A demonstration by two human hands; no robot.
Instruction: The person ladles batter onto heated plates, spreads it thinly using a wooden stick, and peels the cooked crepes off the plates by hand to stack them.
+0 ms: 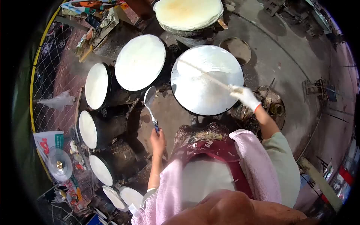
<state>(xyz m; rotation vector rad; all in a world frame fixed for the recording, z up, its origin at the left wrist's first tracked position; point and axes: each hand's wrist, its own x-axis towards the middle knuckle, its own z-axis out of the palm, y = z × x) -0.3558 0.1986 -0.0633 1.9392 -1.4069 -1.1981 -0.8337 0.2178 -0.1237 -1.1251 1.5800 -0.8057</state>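
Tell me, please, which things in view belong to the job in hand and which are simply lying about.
In use, apparently:
ladle, in the left hand
thin stick, in the gloved right hand
round griddle beneath the stick, partly coated white

Seemingly just lying about:
translucent plastic bag
printed white sheet or bag

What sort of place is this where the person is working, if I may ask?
Probably a small flatbread or pancake workshop. Round, griddle-like plates stand in an arc, several covered in white; a stack of pale rounds sits beyond them; and the left hand holds a ladle.
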